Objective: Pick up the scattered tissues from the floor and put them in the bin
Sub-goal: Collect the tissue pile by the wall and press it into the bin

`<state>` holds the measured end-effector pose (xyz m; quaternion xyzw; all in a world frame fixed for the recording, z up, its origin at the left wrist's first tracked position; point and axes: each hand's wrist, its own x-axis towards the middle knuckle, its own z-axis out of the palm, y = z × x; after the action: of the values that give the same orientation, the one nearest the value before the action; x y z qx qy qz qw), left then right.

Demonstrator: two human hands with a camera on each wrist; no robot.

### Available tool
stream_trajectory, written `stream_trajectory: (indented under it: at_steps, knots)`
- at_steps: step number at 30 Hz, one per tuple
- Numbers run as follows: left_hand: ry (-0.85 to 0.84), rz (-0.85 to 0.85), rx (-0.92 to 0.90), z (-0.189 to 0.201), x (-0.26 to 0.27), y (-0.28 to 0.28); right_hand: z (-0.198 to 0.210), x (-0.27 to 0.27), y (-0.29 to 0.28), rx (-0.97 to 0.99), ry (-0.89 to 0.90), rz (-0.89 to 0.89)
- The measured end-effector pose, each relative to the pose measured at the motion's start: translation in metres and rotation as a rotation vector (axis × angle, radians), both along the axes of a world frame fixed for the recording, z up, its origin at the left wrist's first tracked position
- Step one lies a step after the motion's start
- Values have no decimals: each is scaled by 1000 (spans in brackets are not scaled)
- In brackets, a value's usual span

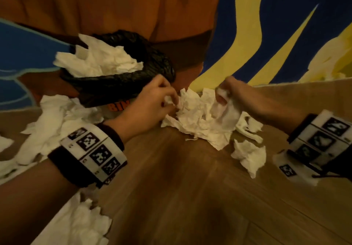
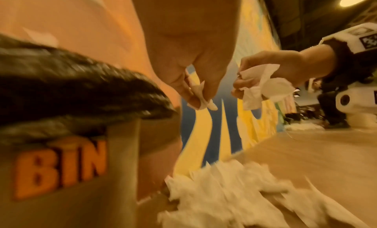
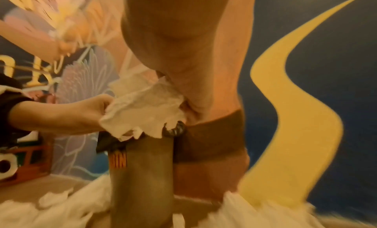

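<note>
My left grip (image 1: 150, 102) pinches a tissue scrap (image 2: 204, 102); my right grip (image 1: 238, 96) clutches a crumpled tissue (image 2: 263, 86), beside the bin (image 2: 61, 175).

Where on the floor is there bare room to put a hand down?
Bare wood floor lies between the two forearms, nearer than the tissue pile that the left hand and right hand are gathering. It is crowded left of the bin with tissues.
</note>
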<state>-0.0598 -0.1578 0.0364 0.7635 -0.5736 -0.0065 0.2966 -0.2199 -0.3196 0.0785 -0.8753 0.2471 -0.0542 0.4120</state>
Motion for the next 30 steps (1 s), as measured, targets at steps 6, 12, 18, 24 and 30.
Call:
stream_trajectory:
  at_steps: [6, 12, 18, 24, 30]
  knots:
    - [-113, 372, -292, 62, 66, 39, 38, 116, 21, 68, -332, 15]
    - [-94, 685, -214, 70, 118, 78, 32, 189, 59, -112, -361, 95]
    - [-37, 666, 71, 45, 140, 81, 9, 226, 81, -463, -280, 156]
    - [6, 474, 173, 49, 148, 51, 16, 251, 83, -554, 54, 199]
    - [25, 324, 575, 59, 141, 37, 24, 258, 97, -548, 378, 362]
